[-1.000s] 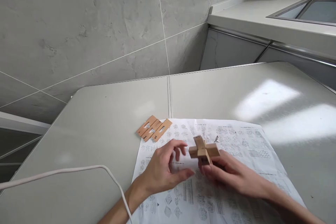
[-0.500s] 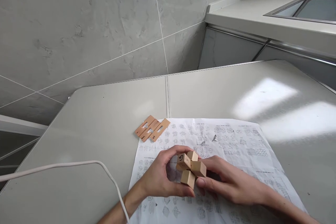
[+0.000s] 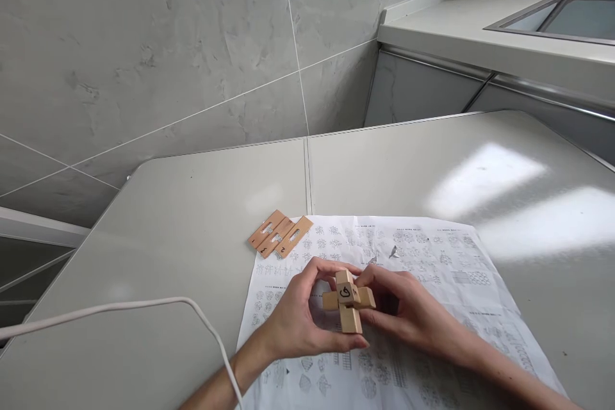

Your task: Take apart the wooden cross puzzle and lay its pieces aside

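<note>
Gently, I pinch the wooden puzzle (image 3: 348, 302) between the fingers of left hand (image 3: 294, 327) and right hand (image 3: 410, 320); it seems light, stiff and loosely jointed, best held by its arm ends.

Puzzle (image 3: 348, 304) over sheet (image 3: 432, 269), slats (image 3: 280, 234) behind-left

You had a grey table (image 3: 192, 218) before you, a seam running from its far edge toward you. A printed sheet (image 3: 432, 269) lay by the near edge, three slotted wooden strips (image 3: 280, 234) at the sheet's far left corner, and a white cable (image 3: 144, 306) near the left edge.
</note>
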A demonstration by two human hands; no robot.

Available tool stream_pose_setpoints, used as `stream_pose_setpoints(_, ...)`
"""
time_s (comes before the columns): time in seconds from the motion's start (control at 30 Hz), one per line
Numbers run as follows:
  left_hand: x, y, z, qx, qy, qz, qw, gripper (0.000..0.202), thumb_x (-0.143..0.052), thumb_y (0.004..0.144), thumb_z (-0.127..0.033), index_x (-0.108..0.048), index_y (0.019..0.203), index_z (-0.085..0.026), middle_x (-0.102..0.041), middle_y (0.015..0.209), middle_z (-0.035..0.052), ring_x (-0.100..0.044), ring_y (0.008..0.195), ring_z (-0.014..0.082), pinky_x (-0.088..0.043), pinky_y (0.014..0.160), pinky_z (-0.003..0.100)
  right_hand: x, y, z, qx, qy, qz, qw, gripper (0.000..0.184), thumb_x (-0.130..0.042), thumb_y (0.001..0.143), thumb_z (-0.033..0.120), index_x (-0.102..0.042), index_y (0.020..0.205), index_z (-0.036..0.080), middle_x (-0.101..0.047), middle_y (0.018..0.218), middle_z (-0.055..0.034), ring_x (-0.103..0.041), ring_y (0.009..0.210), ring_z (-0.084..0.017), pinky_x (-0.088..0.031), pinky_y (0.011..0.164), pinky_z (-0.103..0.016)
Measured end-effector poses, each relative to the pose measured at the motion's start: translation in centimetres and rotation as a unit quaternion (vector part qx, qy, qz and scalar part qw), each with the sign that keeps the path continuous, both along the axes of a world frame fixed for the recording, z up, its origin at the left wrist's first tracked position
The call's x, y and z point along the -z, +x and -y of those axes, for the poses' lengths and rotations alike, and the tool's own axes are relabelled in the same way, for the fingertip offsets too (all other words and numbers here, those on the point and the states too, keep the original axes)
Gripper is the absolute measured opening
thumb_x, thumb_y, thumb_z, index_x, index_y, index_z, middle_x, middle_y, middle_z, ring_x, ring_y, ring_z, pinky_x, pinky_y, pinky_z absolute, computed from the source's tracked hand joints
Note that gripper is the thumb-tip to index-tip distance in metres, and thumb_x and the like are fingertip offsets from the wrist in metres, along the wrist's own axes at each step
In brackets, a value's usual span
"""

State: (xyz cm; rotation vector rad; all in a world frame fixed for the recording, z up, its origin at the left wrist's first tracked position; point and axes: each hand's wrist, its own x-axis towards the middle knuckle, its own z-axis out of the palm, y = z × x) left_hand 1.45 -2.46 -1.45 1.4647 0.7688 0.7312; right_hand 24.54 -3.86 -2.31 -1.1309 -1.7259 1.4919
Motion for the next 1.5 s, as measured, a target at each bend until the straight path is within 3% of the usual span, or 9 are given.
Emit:
stream_pose_setpoints(0.07,0.0,0.1,0.0,-0.012,0.000,0.005,1.000,0.070,-0.097,0.076,-0.028,-0.057,0.133,-0.026,-0.067,0.142,0.0143,-0.071,0.123,0.0290,-0.058,0.106,0.045,0.0,0.0,0.0,-0.007,0.007,-0.004,1.000,0.004,-0.064,0.101,0.029,-0.062,0.102,0.025,-0.067,0.078,-0.0005,-0.053,0.060,-0.015,-0.040,0.055,-0.029)
stream_pose_setpoints(0.17,0.0,0.2,0.0,-0.029,0.006,0.001,1.000,0.066,-0.096,0.079,-0.029,-0.056,0.132,-0.027,-0.066,0.143,0.0137,-0.070,0.123,0.0280,-0.058,0.105,0.043,0.0,0.2,0.0,-0.009,0.018,0.001,1.000,0.009,-0.058,0.106,0.032,-0.060,0.110,0.025,-0.066,0.073,0.0005,-0.053,0.058,-0.015,-0.038,0.054,-0.029)
stream_pose_setpoints(0.57,-0.4,0.3,0.0,-0.045,0.011,-0.049,0.998,0.065,-0.096,0.077,-0.033,-0.057,0.129,-0.029,-0.068,0.134,0.0085,-0.071,0.114,0.0269,-0.059,0.096,0.040,0.9,0.2,0.4,-0.010,0.028,0.016,0.999,0.009,-0.051,0.107,0.026,-0.057,0.114,0.023,-0.062,0.064,0.0042,-0.049,0.053,-0.013,-0.036,0.053,-0.027)
stream_pose_setpoints(0.93,0.1,0.4,-0.1,-0.068,0.091,-0.102,0.988,0.065,-0.097,0.075,-0.032,-0.057,0.126,-0.029,-0.067,0.121,0.0058,-0.069,0.105,0.0245,-0.058,0.088,0.039,0.8,0.7,0.0,0.024,0.128,0.032,0.991,0.017,-0.054,0.107,0.021,-0.067,0.118,0.024,-0.067,0.079,0.0003,-0.057,0.063,-0.014,-0.044,0.059,-0.027)
stream_pose_setpoints(1.2,0.8,0.7,-0.1,-0.080,0.241,-0.223,0.941,0.074,-0.099,0.071,-0.026,-0.055,0.131,-0.029,-0.063,0.134,0.0076,-0.059,0.131,0.0315,-0.055,0.108,0.051,0.1,0.6,0.1,0.037,0.146,0.021,0.988,0.017,-0.055,0.107,0.019,-0.065,0.120,0.025,-0.068,0.085,0.0002,-0.060,0.067,-0.014,-0.046,0.061,-0.027)
stream_pose_setpoints(1.37,1.0,1.0,0.0,-0.101,0.248,-0.288,0.919,0.065,-0.092,0.078,-0.023,-0.057,0.133,-0.029,-0.055,0.140,0.0105,-0.049,0.141,0.0347,-0.053,0.113,0.057,0.0,0.6,-0.1,0.064,0.123,0.018,0.990,0.011,-0.056,0.109,0.025,-0.065,0.116,0.024,-0.064,0.076,0.0017,-0.057,0.062,-0.014,-0.042,0.056,-0.027)
stream_pose_setpoints(1.5,1.0,0.8,0.1,-0.096,0.247,-0.277,0.924,0.075,-0.092,0.083,-0.031,-0.051,0.146,-0.033,-0.050,0.147,0.0105,-0.045,0.144,0.0344,-0.051,0.117,0.059,0.5,0.7,0.0,0.076,0.100,0.022,0.992,0.012,-0.055,0.109,0.028,-0.062,0.117,0.023,-0.059,0.068,0.0039,-0.054,0.058,-0.014,-0.042,0.054,-0.027)
